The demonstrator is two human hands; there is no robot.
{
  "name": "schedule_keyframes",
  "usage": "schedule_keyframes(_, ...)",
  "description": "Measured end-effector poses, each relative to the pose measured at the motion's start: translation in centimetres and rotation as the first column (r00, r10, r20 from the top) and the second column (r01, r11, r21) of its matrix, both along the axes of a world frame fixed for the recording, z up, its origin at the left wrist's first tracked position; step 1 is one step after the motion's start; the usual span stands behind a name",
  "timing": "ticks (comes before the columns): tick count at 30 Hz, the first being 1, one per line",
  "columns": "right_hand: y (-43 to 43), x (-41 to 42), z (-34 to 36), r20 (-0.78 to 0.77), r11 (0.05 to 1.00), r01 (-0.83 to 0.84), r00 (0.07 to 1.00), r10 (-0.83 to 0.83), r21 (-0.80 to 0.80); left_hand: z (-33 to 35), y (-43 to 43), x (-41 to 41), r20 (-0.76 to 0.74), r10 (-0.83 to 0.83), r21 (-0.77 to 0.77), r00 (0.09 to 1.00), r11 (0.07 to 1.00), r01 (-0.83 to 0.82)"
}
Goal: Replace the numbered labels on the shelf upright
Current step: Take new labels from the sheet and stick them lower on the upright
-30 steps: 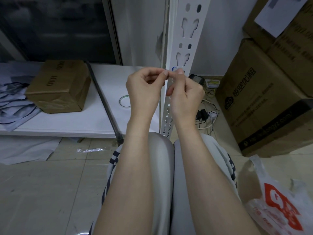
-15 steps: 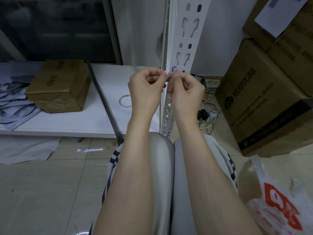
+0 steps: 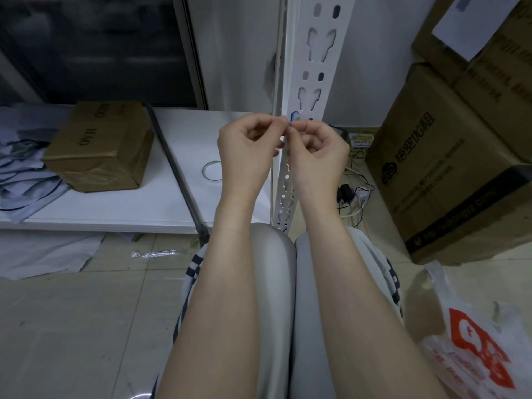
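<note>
A white perforated shelf upright (image 3: 316, 67) rises in the middle of the view, with a blue-marked label (image 3: 294, 115) stuck on it just above my fingers. My left hand (image 3: 244, 151) and my right hand (image 3: 318, 151) meet fingertip to fingertip in front of the upright. Between them they pinch a tiny white label piece (image 3: 288, 125), mostly hidden by the fingers. The other fingers of both hands are curled.
A low white shelf board (image 3: 138, 203) on the left carries a brown cardboard box (image 3: 100, 148), a tape ring (image 3: 212, 170) and a dark bar (image 3: 175, 174). Large cartons (image 3: 449, 156) stack on the right. Cables and a plug (image 3: 354, 194) lie behind the upright. A plastic bag (image 3: 478, 341) sits bottom right.
My hands have drawn slightly lower and closer together, and the fingertips have worked on the small white piece between them. Nothing else has moved.
</note>
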State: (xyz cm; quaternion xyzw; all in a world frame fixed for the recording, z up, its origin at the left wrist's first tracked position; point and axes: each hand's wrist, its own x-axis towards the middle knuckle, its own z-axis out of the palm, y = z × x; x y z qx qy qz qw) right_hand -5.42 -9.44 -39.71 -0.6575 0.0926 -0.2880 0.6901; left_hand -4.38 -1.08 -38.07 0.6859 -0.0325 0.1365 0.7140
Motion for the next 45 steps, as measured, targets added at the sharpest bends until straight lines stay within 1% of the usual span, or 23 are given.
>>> schedule_keyframes(4, 0.0, -0.1, 0.0, 0.003, 1.0, -0.014, 1.0, 0.014, -0.023, -0.1, 0.3, 0.2, -0.024, 0.001, -0.032, 1.0, 0.999, -0.002)
schedule_keyframes(11, 0.0, -0.3, 0.2, -0.013, 0.996, -0.023, 1.0, 0.024, 0.082, 0.1, 0.2, -0.1, -0.038, -0.036, -0.071, 0.999, 0.997, 0.033)
schedule_keyframes(16, 0.4, -0.5, 0.3, 0.055, 0.997, 0.005, 0.998, -0.009, 0.078, 0.2, 0.1, -0.1, -0.026, -0.016, -0.082, 1.0, 0.997, 0.014)
schedule_keyframes(18, 0.3, -0.5, 0.4, 0.059, 0.994, 0.015, 0.998, -0.021, 0.106, 0.2, 0.1, -0.1, -0.025, -0.011, -0.071, 1.0, 0.997, 0.009)
schedule_keyframes(20, 0.2, -0.5, 0.6, 0.043, 0.989, 0.019, 0.999, -0.026, 0.143, 0.2, 0.2, -0.1, -0.02, -0.019, -0.053, 1.0, 0.998, 0.018)
schedule_keyframes(23, 0.0, -0.4, 0.7, -0.024, 0.984, -0.009, 1.0, 0.013, 0.178, 0.2, 0.2, -0.1, -0.013, -0.025, -0.051, 1.0, 0.998, 0.025)
schedule_keyframes(27, 0.0, -0.4, 0.4, -0.093, 0.986, -0.058, 0.993, 0.074, 0.158, -0.1, 0.2, 0.0, -0.024, 0.011, -0.05, 1.0, 0.999, -0.013)
schedule_keyframes(31, 0.0, -0.4, 0.4, -0.121, 0.98, -0.061, 0.989, 0.085, 0.19, -0.2, 0.3, 0.2, -0.014, 0.005, -0.048, 1.0, 0.999, -0.006)
schedule_keyframes(36, -0.1, -0.6, 0.8, -0.146, 0.96, -0.082, 0.981, 0.125, 0.269, -0.4, 0.0, 0.2, 0.051, 0.005, 0.057, 0.999, 0.998, -0.008)
schedule_keyframes(41, -0.5, -0.4, 0.9, -0.179, 0.907, -0.157, 0.953, 0.243, 0.392, -0.5, -0.2, 0.1, 0.109, -0.005, 0.151, 0.994, 0.988, -0.012)
schedule_keyframes(45, -0.8, -0.5, 0.8, -0.167, 0.889, -0.173, 0.95, 0.264, 0.424, -0.4, -0.4, 0.0, 0.131, -0.035, 0.198, 0.991, 0.98, 0.008)
